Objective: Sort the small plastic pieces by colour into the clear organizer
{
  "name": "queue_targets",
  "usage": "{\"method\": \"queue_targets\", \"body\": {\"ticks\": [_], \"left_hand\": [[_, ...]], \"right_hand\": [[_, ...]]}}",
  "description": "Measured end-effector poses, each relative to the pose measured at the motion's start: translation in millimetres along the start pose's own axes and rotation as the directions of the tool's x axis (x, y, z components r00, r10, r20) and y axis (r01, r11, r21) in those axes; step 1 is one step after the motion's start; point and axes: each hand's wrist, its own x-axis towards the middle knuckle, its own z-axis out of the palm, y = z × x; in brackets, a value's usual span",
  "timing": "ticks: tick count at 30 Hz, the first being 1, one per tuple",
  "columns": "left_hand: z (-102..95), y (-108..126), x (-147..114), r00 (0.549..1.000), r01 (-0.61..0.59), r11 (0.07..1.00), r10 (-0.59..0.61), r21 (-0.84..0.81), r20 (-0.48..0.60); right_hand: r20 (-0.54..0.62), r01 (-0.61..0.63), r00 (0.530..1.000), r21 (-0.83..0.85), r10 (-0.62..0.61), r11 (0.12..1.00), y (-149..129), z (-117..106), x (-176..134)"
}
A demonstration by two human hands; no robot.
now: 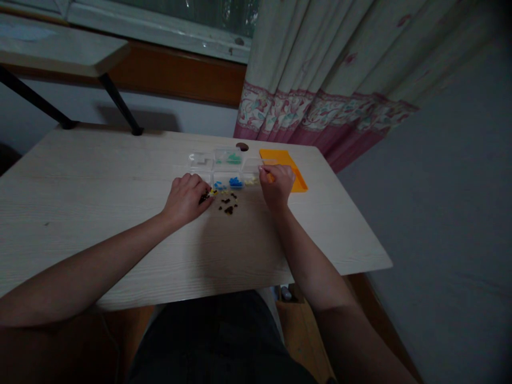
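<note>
My left hand (186,197) rests on the table with its fingers curled round small dark brown pieces (204,197), a few yellow ones at the fingertips. Whether these are gripped tightly or only cupped is hard to see. Over the right end of a clear compartment box (200,158), my right hand (279,184) is closed in a pinch; what its fingertips hold is too small to make out. The box contains blue pieces (236,182), green pieces (233,158) and pale yellow pieces (251,181). Loose dark pieces (229,210) lie scattered in front of it, between my hands.
An orange tray (298,181) lies behind and right of my right hand. At the back left stands a raised shelf (68,50) on black legs. A cable hole (242,146) is near the table's (248,256) rear edge. A patterned curtain (316,112) hangs behind.
</note>
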Motion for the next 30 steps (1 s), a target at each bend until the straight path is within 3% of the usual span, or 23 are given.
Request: {"method": "queue_targets", "body": {"ticks": [8,18,30], "left_hand": [[-1.4,1.3,1.6,0.998,-0.049,0.993,0.045,0.106,0.038],[-2.5,-0.2,2.3,0.992,-0.051,0.997,0.044,0.056,0.120],[1.7,-2.1,2.5,0.993,-0.063,0.998,0.064,-0.015,0.099]], "right_hand": [[0.029,-0.067,0.997,-0.081,0.069,0.994,4.1,0.9,1.2],[0.307,-0.060,0.944,-0.202,0.121,0.978,1.1,6.1,-1.3],[0.271,-0.036,0.960,-0.128,0.070,0.991,2.0,4.7,-4.0]]}}
